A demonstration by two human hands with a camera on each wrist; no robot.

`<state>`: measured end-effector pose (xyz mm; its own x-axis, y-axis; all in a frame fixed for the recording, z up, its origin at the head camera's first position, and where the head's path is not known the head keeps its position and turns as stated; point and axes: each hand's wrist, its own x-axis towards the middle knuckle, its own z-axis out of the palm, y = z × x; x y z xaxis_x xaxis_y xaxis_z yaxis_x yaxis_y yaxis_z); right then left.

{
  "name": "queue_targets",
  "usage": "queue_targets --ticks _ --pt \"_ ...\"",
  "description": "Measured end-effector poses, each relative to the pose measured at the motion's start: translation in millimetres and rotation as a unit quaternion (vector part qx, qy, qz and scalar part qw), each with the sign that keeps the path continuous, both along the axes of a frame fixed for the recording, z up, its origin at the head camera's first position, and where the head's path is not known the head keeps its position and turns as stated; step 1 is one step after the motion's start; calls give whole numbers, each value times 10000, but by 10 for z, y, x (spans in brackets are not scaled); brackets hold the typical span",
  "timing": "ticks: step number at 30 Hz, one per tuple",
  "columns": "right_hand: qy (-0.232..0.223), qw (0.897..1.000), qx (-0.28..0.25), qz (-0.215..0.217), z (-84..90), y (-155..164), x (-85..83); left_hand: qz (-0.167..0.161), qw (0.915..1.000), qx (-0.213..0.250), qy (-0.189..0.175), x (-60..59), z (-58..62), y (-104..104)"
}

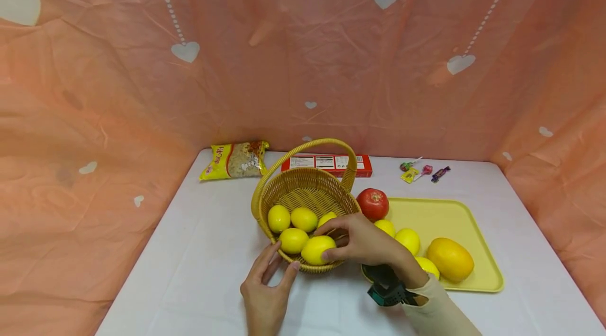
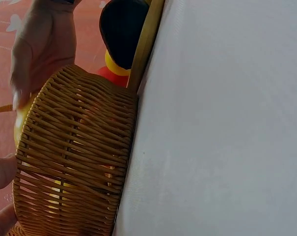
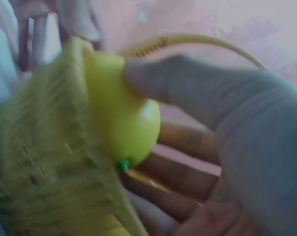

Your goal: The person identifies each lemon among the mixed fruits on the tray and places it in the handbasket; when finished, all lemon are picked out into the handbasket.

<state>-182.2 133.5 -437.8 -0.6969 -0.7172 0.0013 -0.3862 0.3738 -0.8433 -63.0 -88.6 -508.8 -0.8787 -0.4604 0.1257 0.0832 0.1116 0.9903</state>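
A woven basket (image 1: 303, 191) with a hoop handle stands mid-table and holds several yellow lemons (image 1: 291, 219). My right hand (image 1: 352, 241) grips one lemon (image 1: 317, 250) over the basket's near rim; the right wrist view shows thumb and fingers curled round that lemon (image 3: 126, 125). My left hand (image 1: 270, 286) touches the basket's front wall from outside with straight fingers, and its fingertips (image 2: 1, 172) show beside the basket (image 2: 74, 157) in the left wrist view.
A yellow tray (image 1: 450, 217) right of the basket carries more lemons (image 1: 408, 240), a red tomato (image 1: 372, 204) and a large orange-yellow fruit (image 1: 450, 259). At the back lie a snack bag (image 1: 234, 160), a red box (image 1: 326, 163) and candies (image 1: 423, 171). Pink cloth walls surround the table.
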Motion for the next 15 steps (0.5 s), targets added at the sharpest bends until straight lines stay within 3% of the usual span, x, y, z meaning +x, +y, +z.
queue_targets --ticks 7,15 --pt "788 9957 290 -384 -56 -266 128 -6 10000 -57 35 -5 -6 -7" --pt "676 9968 111 -422 24 -232 142 -70 9999 27 120 -9 -12 -15"
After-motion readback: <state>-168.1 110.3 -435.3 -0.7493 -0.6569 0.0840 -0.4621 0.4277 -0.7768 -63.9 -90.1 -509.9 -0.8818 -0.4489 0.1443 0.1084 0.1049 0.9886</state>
